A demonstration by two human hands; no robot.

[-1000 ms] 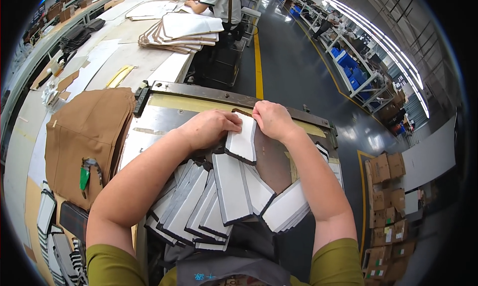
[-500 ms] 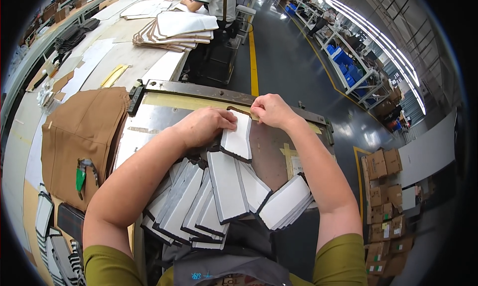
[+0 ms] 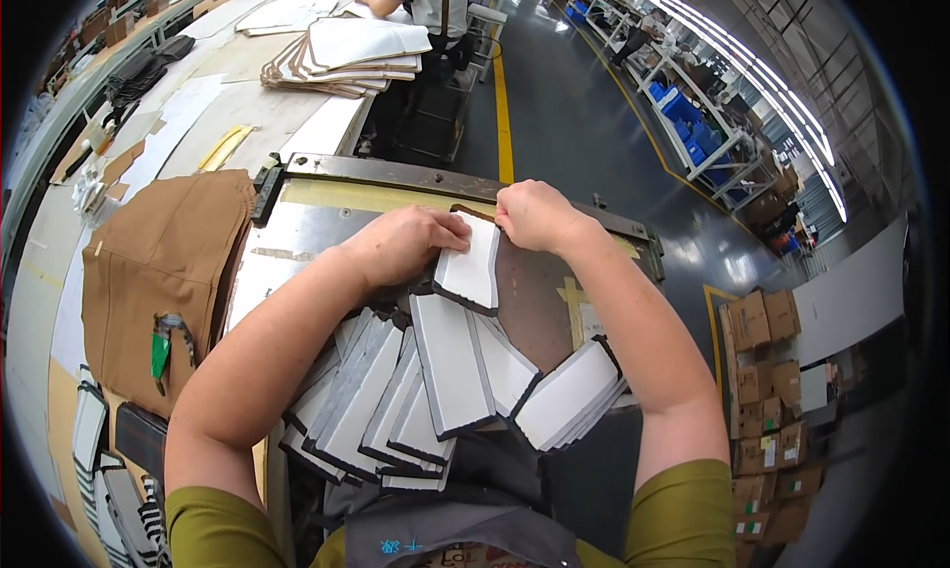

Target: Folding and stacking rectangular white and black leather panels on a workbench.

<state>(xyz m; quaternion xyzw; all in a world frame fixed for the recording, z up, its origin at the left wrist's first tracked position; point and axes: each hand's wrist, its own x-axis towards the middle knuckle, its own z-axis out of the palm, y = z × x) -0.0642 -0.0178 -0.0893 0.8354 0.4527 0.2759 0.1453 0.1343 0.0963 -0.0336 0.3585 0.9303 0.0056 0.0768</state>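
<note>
A white panel with dark edging (image 3: 469, 266) lies on the metal worktop (image 3: 539, 311) under my hands. My left hand (image 3: 411, 241) is closed at its upper left side, thumb and fingertips pressing on the white face. At the upper right corner of the panel, my right hand (image 3: 534, 215) is closed in a pinch; what sits between its fingertips is hidden. Closer to me, overlapping white panels with grey borders and black edges (image 3: 450, 370) are fanned out. A smaller stack of the same panels (image 3: 569, 400) lies to their right.
A metal bar (image 3: 396, 172) runs along the worktop's far edge. Brown fabric pieces (image 3: 163, 281) are stacked at left, with a small green-handled tool (image 3: 159, 355) on top. Beyond are layered white sheets (image 3: 351, 53) and a co-worker (image 3: 430, 4). Cardboard boxes (image 3: 762, 321) stand at right.
My right hand has shifted slightly left, its fingertips coming up against the panel's upper right corner. My left hand stays pressed on the panel.
</note>
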